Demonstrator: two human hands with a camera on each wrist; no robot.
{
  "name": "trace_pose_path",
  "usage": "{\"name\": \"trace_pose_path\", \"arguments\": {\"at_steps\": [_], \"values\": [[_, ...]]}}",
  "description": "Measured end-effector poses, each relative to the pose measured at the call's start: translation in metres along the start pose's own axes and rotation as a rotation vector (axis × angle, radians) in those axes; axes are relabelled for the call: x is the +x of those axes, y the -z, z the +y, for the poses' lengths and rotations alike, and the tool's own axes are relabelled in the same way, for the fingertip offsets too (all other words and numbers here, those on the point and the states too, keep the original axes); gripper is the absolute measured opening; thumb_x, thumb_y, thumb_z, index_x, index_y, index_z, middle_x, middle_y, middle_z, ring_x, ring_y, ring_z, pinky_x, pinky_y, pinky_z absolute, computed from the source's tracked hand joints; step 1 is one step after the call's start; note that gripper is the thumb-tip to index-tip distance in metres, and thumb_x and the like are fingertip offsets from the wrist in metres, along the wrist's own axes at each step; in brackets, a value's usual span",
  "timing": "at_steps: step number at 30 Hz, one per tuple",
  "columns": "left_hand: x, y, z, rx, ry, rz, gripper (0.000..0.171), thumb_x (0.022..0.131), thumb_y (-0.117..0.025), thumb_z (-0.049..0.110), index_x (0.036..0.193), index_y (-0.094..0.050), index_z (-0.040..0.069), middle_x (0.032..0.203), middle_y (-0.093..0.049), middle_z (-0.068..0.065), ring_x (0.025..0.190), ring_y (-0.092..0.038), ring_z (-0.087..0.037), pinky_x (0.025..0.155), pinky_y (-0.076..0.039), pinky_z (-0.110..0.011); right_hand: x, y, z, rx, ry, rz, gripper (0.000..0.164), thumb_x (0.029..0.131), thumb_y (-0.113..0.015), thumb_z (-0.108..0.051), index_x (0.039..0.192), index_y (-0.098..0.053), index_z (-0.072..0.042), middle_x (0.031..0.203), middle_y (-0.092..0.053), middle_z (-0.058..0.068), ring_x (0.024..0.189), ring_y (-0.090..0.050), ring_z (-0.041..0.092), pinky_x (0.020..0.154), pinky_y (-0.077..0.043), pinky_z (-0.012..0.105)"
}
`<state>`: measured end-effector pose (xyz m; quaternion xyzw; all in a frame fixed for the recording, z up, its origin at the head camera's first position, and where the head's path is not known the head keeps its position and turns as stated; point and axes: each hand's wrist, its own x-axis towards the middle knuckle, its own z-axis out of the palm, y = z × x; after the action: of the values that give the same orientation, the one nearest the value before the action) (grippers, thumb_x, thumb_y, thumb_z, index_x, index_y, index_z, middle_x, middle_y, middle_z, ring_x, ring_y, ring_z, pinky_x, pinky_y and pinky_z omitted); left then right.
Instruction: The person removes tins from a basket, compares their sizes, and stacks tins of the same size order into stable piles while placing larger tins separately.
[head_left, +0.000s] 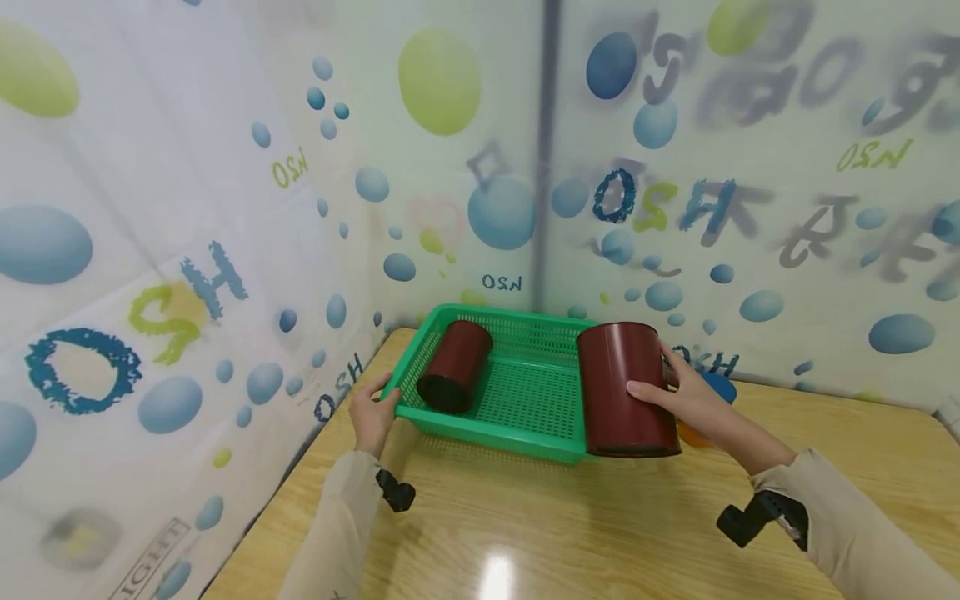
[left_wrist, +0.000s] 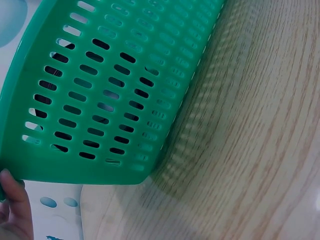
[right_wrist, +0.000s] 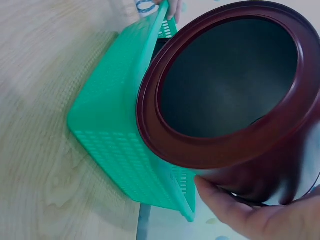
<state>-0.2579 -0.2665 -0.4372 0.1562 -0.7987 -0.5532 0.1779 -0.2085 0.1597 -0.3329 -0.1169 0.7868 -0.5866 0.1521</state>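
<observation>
A green perforated plastic basket (head_left: 487,429) sits on the wooden table, its left rim near the corner pinched by my left hand (head_left: 372,417). Inside it, toward the left end, a dark red cylindrical canister (head_left: 457,358) lies on its side. My right hand (head_left: 686,400) grips a second dark red canister (head_left: 618,387) from its right side, roughly upright over the basket's right end. The right wrist view shows this canister's underside (right_wrist: 215,150) as a dark round recess within a wide rim. Its far side is hidden.
Behind my right hand, a blue thing (head_left: 718,387) and an orange thing (head_left: 693,435) show partly; their kind is hidden. Patterned curtains (head_left: 442,217) with bubbles and letters stand close at the left and back of the wooden table (head_left: 450,517).
</observation>
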Motion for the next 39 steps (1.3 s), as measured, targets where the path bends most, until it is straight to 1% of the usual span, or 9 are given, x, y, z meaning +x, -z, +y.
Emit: {"name": "trace_pose_path", "arguments": {"at_steps": [5, 8, 18, 21, 26, 28, 32, 37, 39], "values": [[-0.001, 0.001, 0.001, 0.002, 0.012, -0.004, 0.038, 0.083, -0.059, 0.009, 0.12, -0.058, 0.005, 0.119, -0.054, -0.015, 0.089, -0.053, -0.029, 0.053, -0.046, -0.019, -0.015, 0.005, 0.003, 0.078, -0.031, -0.014, 0.082, 0.093, -0.047, -0.029, 0.143, 0.016, -0.015, 0.14, -0.013, 0.03, 0.109, -0.044, 0.037, 0.079, -0.048, 0.047], [-0.002, 0.002, 0.001, 0.014, 0.01, -0.01, 0.038, 0.083, -0.059, 0.009, 0.121, -0.057, 0.003, 0.119, -0.054, -0.016, 0.09, -0.053, -0.03, 0.055, -0.045, -0.019, -0.024, 0.01, 0.006, 0.081, -0.037, 0.002, 0.081, 0.093, -0.046, -0.029, 0.142, 0.017, -0.015, 0.138, -0.015, 0.031, 0.105, -0.048, 0.03, 0.079, -0.048, 0.046], [-0.001, 0.008, 0.001, 0.025, 0.001, -0.046, 0.038, 0.086, -0.055, 0.012, 0.124, -0.055, 0.006, 0.124, -0.051, -0.014, 0.089, -0.054, -0.028, 0.057, -0.046, -0.023, -0.054, 0.042, 0.02, 0.141, -0.055, 0.035, 0.075, 0.096, -0.037, -0.03, 0.141, 0.02, -0.012, 0.137, -0.013, 0.03, 0.096, -0.055, 0.013, 0.079, -0.048, 0.041], [-0.001, 0.008, 0.002, 0.033, 0.004, -0.051, 0.038, 0.087, -0.055, 0.012, 0.124, -0.054, 0.006, 0.124, -0.051, -0.014, 0.089, -0.053, -0.028, 0.057, -0.045, -0.022, -0.065, 0.055, 0.028, 0.179, -0.047, 0.057, 0.074, 0.096, -0.036, -0.027, 0.141, 0.021, -0.014, 0.133, -0.021, 0.021, 0.094, -0.057, 0.011, 0.077, -0.05, 0.039], [0.0, 0.008, 0.004, 0.021, 0.003, -0.042, 0.038, 0.086, -0.057, 0.011, 0.123, -0.055, 0.005, 0.123, -0.051, -0.014, 0.088, -0.054, -0.028, 0.055, -0.045, -0.02, -0.081, 0.078, 0.041, 0.273, -0.051, 0.093, 0.073, 0.097, -0.034, -0.025, 0.139, 0.026, -0.019, 0.112, -0.043, -0.012, 0.091, -0.059, 0.012, 0.073, -0.051, 0.038], [0.001, 0.009, 0.004, 0.021, 0.002, -0.04, 0.038, 0.086, -0.057, 0.011, 0.123, -0.055, 0.005, 0.124, -0.051, -0.014, 0.09, -0.054, -0.028, 0.057, -0.045, -0.018, -0.086, 0.085, 0.047, 0.306, -0.066, 0.099, 0.072, 0.097, -0.032, -0.025, 0.138, 0.027, -0.019, 0.106, -0.049, -0.017, 0.09, -0.06, 0.013, 0.072, -0.052, 0.039], [0.002, 0.01, 0.002, 0.025, 0.014, -0.045, 0.038, 0.086, -0.057, 0.012, 0.124, -0.055, 0.006, 0.125, -0.051, -0.013, 0.094, -0.053, -0.028, 0.059, -0.046, -0.02, -0.092, 0.093, 0.057, 0.351, -0.097, 0.124, 0.071, 0.097, -0.031, -0.026, 0.138, 0.027, -0.021, 0.1, -0.053, -0.019, 0.087, -0.06, 0.013, 0.071, -0.052, 0.041], [0.001, 0.014, -0.003, 0.023, -0.005, -0.049, 0.037, 0.088, -0.055, 0.012, 0.125, -0.054, 0.006, 0.126, -0.05, -0.014, 0.102, -0.049, -0.029, 0.071, -0.046, -0.034, -0.097, 0.103, 0.07, 0.372, -0.115, 0.163, 0.071, 0.097, -0.032, -0.027, 0.138, 0.026, -0.025, 0.098, -0.051, -0.02, 0.085, -0.06, 0.01, 0.069, -0.051, 0.041], [0.001, 0.016, -0.003, 0.021, -0.013, -0.049, 0.037, 0.088, -0.055, 0.011, 0.125, -0.054, 0.006, 0.126, -0.049, -0.014, 0.105, -0.047, -0.029, 0.074, -0.044, -0.036, -0.098, 0.107, 0.076, 0.371, -0.132, 0.181, 0.072, 0.097, -0.033, -0.028, 0.137, 0.027, -0.028, 0.099, -0.048, -0.02, 0.084, -0.06, 0.009, 0.07, -0.051, 0.041]]}}
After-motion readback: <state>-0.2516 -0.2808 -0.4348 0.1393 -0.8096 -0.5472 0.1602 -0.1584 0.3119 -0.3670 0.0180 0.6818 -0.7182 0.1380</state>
